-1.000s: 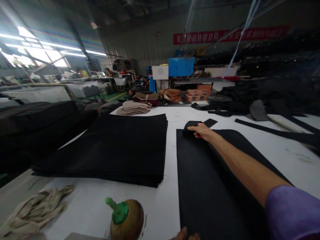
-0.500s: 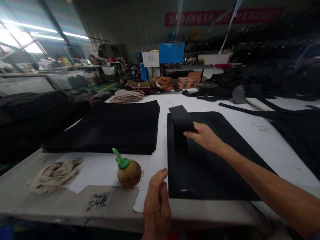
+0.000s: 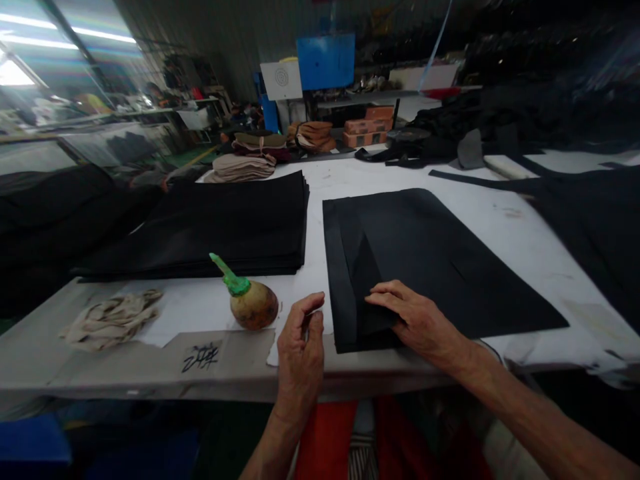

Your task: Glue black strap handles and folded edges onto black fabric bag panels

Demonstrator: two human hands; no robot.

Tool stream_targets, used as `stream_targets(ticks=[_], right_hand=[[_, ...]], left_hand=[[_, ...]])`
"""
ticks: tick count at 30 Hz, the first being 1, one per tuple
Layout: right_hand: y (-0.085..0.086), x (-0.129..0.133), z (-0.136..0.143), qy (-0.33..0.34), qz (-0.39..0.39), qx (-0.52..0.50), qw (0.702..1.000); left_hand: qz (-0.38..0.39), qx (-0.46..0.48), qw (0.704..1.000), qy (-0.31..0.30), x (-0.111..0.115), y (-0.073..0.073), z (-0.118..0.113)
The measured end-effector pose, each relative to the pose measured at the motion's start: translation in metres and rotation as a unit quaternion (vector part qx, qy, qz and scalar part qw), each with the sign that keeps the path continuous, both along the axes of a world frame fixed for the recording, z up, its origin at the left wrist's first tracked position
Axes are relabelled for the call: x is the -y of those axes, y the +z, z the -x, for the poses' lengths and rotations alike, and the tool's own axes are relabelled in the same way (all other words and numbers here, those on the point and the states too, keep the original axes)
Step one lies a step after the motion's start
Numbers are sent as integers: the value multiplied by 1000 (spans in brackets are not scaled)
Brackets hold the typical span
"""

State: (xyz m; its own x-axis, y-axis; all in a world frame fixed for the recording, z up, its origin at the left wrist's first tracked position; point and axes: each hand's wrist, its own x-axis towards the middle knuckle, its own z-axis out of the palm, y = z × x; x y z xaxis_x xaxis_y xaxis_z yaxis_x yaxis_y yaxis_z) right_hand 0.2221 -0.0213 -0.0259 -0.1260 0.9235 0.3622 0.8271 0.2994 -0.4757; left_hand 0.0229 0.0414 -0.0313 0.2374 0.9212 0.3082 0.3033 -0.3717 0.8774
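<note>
My right hand (image 3: 425, 323) is over the near left part of a black sheet (image 3: 430, 247), its bent fingers on a wide black strip (image 3: 367, 293). The strip runs along the sheet's left side, partly raised near my fingertips; the thumb is largely hidden. My left hand (image 3: 303, 350) hovers by the table's front edge, just left of the sheet, fingers curved and thumb apart, with nothing in it. To its left stands a round brown gourd-like container (image 3: 254, 305) with a green spout (image 3: 233, 277).
A stack of black sheets (image 3: 225, 223) lies on the left of the table (image 3: 320, 175). Nearer are a crumpled beige cloth (image 3: 113, 320) and a cardboard piece with handwriting (image 3: 200, 357). Folded fabric (image 3: 243, 167) and orange-brown boxes (image 3: 367, 130) sit at the back; black material (image 3: 595, 220) lies at right.
My right hand has come down and nearer with the strip, which now lies lower along the sheet. My left hand stays left of the sheet. The view has tilted downward.
</note>
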Motion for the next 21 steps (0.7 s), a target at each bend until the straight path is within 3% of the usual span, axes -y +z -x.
stream_targets(ticks=[8, 14, 21], right_hand=[[-8, 9, -7, 29, 2, -34, 999], [8, 12, -11, 56, 49, -139, 988], [12, 2, -10, -34, 129, -247, 960]], left_hand=[[-65, -69, 991, -94, 1, -2, -5], [-77, -105, 986, -100, 2, -5, -9], [-76, -112, 986, -95, 2, -4, -9]])
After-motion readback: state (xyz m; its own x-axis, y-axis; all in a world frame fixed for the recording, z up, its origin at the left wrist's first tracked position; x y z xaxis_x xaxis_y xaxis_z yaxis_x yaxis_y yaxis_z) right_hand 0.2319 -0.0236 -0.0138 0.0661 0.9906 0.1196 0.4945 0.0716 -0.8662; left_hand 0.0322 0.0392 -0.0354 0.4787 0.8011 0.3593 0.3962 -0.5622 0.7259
